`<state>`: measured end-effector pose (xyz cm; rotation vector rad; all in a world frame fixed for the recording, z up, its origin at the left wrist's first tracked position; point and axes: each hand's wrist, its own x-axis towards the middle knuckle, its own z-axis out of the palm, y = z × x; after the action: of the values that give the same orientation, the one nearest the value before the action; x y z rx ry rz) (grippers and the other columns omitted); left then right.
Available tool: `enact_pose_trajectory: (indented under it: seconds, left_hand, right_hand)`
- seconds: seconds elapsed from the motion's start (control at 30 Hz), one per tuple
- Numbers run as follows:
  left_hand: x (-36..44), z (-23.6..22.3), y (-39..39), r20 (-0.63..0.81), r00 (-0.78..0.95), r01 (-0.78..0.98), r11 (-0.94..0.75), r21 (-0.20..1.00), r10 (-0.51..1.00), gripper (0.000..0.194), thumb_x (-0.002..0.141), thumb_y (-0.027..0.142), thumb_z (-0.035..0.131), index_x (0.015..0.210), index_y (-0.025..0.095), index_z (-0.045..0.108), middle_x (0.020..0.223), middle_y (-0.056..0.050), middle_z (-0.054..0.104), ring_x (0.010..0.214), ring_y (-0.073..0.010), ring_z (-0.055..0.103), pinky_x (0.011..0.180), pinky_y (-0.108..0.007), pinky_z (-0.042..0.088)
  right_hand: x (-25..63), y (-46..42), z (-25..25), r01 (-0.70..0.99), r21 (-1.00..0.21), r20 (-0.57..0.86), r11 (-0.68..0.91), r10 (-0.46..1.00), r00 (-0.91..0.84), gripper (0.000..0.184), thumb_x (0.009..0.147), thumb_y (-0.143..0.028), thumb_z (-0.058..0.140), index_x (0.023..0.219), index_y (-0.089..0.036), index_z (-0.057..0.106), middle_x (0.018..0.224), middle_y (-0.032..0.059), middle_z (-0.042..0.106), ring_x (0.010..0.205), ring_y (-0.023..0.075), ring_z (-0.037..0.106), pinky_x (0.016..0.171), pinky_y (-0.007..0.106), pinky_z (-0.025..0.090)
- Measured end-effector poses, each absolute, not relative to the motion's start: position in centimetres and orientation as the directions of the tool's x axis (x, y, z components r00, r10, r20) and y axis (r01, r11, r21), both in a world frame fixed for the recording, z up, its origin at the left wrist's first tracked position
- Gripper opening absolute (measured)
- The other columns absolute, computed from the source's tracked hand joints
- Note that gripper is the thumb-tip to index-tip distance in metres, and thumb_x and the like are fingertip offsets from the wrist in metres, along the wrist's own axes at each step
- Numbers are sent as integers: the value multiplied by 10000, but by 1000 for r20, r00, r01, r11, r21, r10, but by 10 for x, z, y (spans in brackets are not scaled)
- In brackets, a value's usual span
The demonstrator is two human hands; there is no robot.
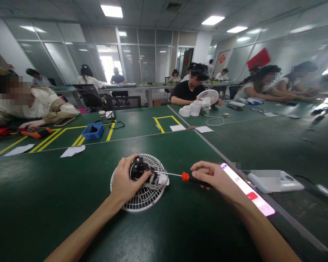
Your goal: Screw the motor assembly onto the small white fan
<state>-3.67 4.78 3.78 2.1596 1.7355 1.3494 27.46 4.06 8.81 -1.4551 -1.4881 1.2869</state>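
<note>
A white round fan grille (136, 205) lies on the green table in front of me, with a black motor unit (138, 165) and white wires on top of it. My left hand (127, 178) is closed around the motor, thumb on the near side and fingers over the far side. In my right hand (207, 174) is a screwdriver (185, 176) with a red and black handle. Its metal shaft points left, and the tip reaches the motor area by my left thumb. The exact contact point of the tip is too small to make out.
A lit phone (247, 189) lies beside my right forearm, near a white device (278, 182) with a cable. Ahead are a blue bin (93, 131), paper slips and yellow tape marks. Across the table a person in black holds another fan (208, 97) behind white fan parts (191, 109).
</note>
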Motion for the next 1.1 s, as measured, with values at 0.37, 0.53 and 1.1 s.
enact_pose_trajectory:
  seconds: [0.37, 0.53, 1.1]
  left_hand:
    - [-38, 35, 49, 592, -9, 768, -373, 520, 806, 599, 811, 562, 726, 1296, 254, 557, 1025, -50, 584, 960, -253, 617, 860, -447, 542]
    - [-38, 35, 49, 604, -11, 767, -380, 516, 797, 599, 805, 561, 732, 1291, 258, 558, 1031, -55, 584, 967, -259, 618, 859, -452, 539]
    - [-38, 34, 49, 595, -8, 766, -377, 520, 804, 606, 805, 551, 740, 1303, 262, 549, 1036, -53, 583, 969, -256, 617, 864, -455, 541]
  right_hand:
    - [274, 42, 88, 243, -970, -50, -9, 986, -160, 353, 615, -409, 879, 866, -214, 725, 912, 38, 746, 954, 263, 688, 906, 397, 497]
    - [272, 40, 88, 253, -967, -57, -6, 979, -196, 329, 681, -445, 842, 883, -208, 737, 922, 47, 748, 923, 250, 678, 865, 377, 502]
    - [276, 41, 90, 287, -955, -139, -76, 968, -207, 398, 726, -496, 794, 970, -194, 705, 806, 37, 733, 717, 184, 647, 636, 290, 460]
